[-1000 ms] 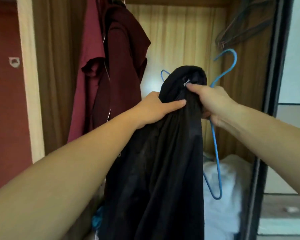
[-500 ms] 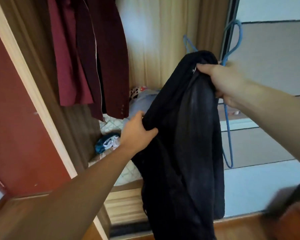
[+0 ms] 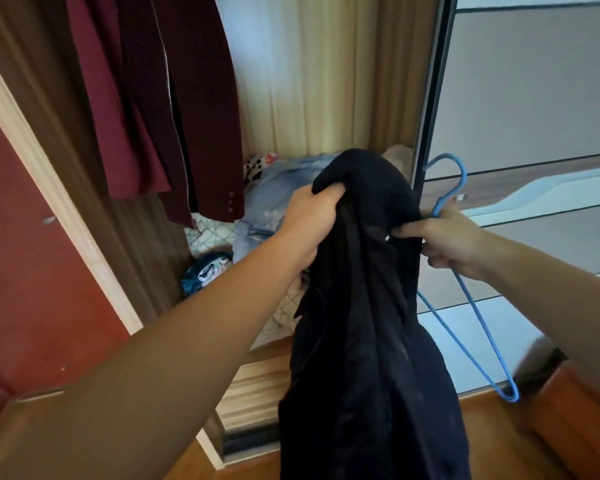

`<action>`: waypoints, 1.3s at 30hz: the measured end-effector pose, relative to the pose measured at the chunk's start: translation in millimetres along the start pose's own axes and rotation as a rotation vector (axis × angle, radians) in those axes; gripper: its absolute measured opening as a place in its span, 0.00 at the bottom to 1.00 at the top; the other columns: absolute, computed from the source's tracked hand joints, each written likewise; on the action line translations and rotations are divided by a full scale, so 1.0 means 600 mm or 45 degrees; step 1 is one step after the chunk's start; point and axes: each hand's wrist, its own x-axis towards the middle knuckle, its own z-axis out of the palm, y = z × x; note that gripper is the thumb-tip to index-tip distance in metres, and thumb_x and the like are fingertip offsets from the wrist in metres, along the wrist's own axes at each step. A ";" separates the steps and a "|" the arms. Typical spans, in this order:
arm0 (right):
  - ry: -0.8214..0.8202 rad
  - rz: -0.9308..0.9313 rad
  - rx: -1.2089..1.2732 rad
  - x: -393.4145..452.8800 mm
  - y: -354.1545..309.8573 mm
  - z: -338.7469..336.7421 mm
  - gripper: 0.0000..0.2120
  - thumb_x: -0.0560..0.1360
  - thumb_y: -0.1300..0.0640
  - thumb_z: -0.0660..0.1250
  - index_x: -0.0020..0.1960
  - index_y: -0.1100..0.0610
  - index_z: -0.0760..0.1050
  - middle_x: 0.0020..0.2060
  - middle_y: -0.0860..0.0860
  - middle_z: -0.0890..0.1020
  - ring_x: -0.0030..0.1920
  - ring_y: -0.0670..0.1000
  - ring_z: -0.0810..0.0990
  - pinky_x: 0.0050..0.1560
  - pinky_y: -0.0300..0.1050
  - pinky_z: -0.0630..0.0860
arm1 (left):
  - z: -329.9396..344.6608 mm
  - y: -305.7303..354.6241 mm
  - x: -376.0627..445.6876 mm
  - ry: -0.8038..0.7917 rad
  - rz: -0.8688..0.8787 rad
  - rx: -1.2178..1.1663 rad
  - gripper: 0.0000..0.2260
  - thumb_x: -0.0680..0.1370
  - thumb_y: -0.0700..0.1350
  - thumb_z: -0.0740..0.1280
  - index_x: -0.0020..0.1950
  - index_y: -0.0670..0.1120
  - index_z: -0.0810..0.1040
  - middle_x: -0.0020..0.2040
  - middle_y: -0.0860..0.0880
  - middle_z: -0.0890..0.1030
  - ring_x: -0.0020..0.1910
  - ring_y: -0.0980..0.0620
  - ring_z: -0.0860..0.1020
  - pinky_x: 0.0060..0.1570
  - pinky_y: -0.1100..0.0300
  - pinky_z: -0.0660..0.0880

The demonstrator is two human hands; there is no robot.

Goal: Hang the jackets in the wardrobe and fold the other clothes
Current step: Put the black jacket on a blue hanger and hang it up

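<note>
A black jacket [image 3: 368,323] hangs bunched in front of the open wardrobe. My left hand [image 3: 309,226] grips a fold of it near the top. My right hand [image 3: 447,240] pinches the jacket's collar area and also holds a blue wire hanger [image 3: 478,327], whose hook rises above my fingers and whose frame hangs down to the right. Two maroon jackets [image 3: 160,105] hang inside the wardrobe at the upper left.
On the wardrobe shelf lie a light blue garment [image 3: 274,199], a spotted cloth [image 3: 257,164] and a teal bundle [image 3: 205,268]. The sliding door's dark frame [image 3: 430,98] stands at the right. A red wall panel [image 3: 25,258] is at the left, wood floor below.
The view has tilted down from the wardrobe's upper part. My left hand moved up the jacket to grip its top; my right hand with jacket and hanger came lower.
</note>
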 end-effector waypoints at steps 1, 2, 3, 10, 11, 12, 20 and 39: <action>-0.022 -0.003 0.004 -0.003 0.002 -0.003 0.10 0.71 0.63 0.70 0.35 0.53 0.72 0.27 0.50 0.63 0.23 0.46 0.59 0.22 0.37 0.55 | 0.004 0.005 0.003 -0.015 -0.004 0.032 0.07 0.78 0.46 0.66 0.42 0.49 0.81 0.45 0.47 0.85 0.47 0.48 0.83 0.50 0.53 0.79; -0.034 -0.009 0.024 -0.007 0.003 -0.007 0.11 0.71 0.64 0.69 0.33 0.53 0.73 0.27 0.50 0.62 0.23 0.46 0.58 0.22 0.37 0.54 | 0.008 0.006 0.006 -0.032 -0.010 0.085 0.07 0.78 0.45 0.65 0.42 0.48 0.82 0.44 0.47 0.85 0.46 0.48 0.83 0.49 0.54 0.79; -0.024 -0.027 0.054 -0.012 0.002 -0.009 0.11 0.71 0.63 0.69 0.32 0.52 0.75 0.27 0.50 0.62 0.23 0.46 0.58 0.22 0.37 0.55 | 0.011 0.005 0.010 -0.049 -0.016 0.137 0.07 0.78 0.44 0.65 0.43 0.48 0.82 0.44 0.47 0.85 0.44 0.48 0.83 0.47 0.55 0.79; 0.565 -0.568 -0.064 -0.043 0.025 0.010 0.21 0.78 0.44 0.60 0.33 0.55 0.76 0.24 0.44 0.73 0.26 0.39 0.70 0.26 0.26 0.65 | 0.020 -0.008 0.032 0.013 -0.090 0.432 0.08 0.75 0.42 0.64 0.48 0.39 0.80 0.40 0.43 0.79 0.39 0.46 0.77 0.37 0.55 0.70; 0.542 -0.568 -0.034 -0.045 0.033 0.015 0.21 0.79 0.45 0.61 0.32 0.55 0.75 0.23 0.43 0.71 0.25 0.40 0.69 0.27 0.27 0.65 | 0.018 -0.011 0.035 0.018 -0.095 0.479 0.07 0.75 0.42 0.64 0.47 0.40 0.80 0.40 0.43 0.79 0.39 0.46 0.77 0.37 0.56 0.69; 0.491 -0.533 0.016 -0.045 0.041 0.019 0.22 0.79 0.45 0.61 0.29 0.55 0.73 0.22 0.43 0.70 0.24 0.41 0.68 0.26 0.28 0.64 | 0.014 -0.013 0.037 0.022 -0.098 0.511 0.07 0.75 0.42 0.64 0.46 0.40 0.79 0.40 0.43 0.79 0.39 0.45 0.77 0.37 0.56 0.70; 0.267 -0.203 0.663 -0.065 0.114 0.016 0.23 0.78 0.54 0.65 0.30 0.50 0.56 0.24 0.46 0.56 0.22 0.45 0.52 0.23 0.35 0.49 | -0.043 -0.017 0.061 0.076 -0.038 0.598 0.08 0.75 0.41 0.66 0.45 0.39 0.82 0.40 0.42 0.82 0.40 0.44 0.80 0.37 0.56 0.71; 0.249 -0.155 -0.148 -0.071 0.093 0.046 0.23 0.77 0.49 0.65 0.28 0.54 0.61 0.20 0.47 0.59 0.20 0.47 0.56 0.20 0.36 0.57 | -0.078 0.056 0.071 -0.139 0.617 1.414 0.08 0.72 0.40 0.69 0.38 0.36 0.80 0.45 0.37 0.83 0.44 0.53 0.71 0.55 0.50 0.73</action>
